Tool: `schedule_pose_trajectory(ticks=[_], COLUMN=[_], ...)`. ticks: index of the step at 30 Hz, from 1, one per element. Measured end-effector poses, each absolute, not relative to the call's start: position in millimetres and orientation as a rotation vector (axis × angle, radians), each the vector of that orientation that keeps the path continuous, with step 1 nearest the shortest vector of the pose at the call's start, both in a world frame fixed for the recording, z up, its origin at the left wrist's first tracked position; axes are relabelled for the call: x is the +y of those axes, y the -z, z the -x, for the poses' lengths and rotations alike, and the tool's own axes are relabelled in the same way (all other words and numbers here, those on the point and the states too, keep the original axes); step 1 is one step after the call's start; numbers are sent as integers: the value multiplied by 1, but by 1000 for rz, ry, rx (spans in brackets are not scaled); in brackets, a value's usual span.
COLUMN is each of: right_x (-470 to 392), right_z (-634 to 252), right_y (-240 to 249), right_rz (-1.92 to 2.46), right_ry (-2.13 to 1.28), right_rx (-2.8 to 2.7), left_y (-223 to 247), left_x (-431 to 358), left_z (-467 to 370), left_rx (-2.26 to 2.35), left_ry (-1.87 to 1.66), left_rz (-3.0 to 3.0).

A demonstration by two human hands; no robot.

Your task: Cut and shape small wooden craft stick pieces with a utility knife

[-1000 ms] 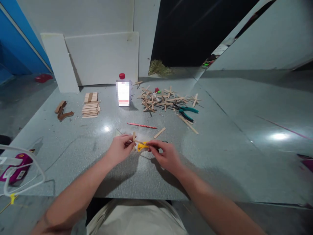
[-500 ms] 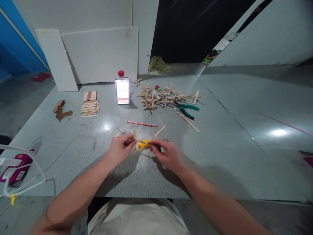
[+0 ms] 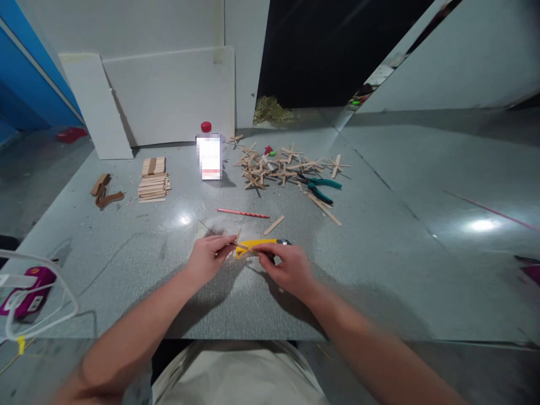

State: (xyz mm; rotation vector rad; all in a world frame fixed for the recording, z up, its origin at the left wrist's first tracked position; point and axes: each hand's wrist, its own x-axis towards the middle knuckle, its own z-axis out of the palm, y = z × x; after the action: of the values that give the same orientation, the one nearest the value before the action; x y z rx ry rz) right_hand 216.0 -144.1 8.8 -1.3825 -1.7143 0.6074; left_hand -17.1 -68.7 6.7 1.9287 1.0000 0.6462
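Observation:
My left hand (image 3: 211, 257) pinches a thin wooden craft stick (image 3: 238, 233) between thumb and fingertips, its free end pointing up. A second craft stick (image 3: 243, 247) runs from those fingertips to my right hand (image 3: 289, 264), whose fingers are closed on its other end. The two sticks seem to cross at the left fingertips; whether they are joined I cannot tell. Just beneath lies a yellow utility knife (image 3: 265, 243) on the table, partly covered by the right fingers. A loose craft stick (image 3: 274, 225) and a red pencil (image 3: 243, 213) lie beyond it.
Crossed craft sticks (image 3: 264, 169) are heaped at the back, with green-handled pliers (image 3: 323, 188) beside them. Stacked craft sticks (image 3: 153, 187) and brown strips (image 3: 103, 191) lie to the left. A red-capped bottle (image 3: 206, 127) stands behind. A purple power strip (image 3: 34, 292) with white cable is at far left.
The stick in my left hand has turned from nearly flat-on to a slant with its narrow edge showing. My right hand has shifted slightly, uncovering more of the knife. The view has moved a little.

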Motion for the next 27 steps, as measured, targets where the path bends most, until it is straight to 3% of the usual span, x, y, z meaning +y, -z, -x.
schedule_pose_trajectory(ticks=[27], right_x=[-144], right_z=[-212], right_y=[-6], right_rz=[1324], right_ry=[-707], right_rx=[-1721], left_y=[13], left_x=[-71], left_z=[13], left_rx=[917], left_ry=[-450], left_rz=[-1383])
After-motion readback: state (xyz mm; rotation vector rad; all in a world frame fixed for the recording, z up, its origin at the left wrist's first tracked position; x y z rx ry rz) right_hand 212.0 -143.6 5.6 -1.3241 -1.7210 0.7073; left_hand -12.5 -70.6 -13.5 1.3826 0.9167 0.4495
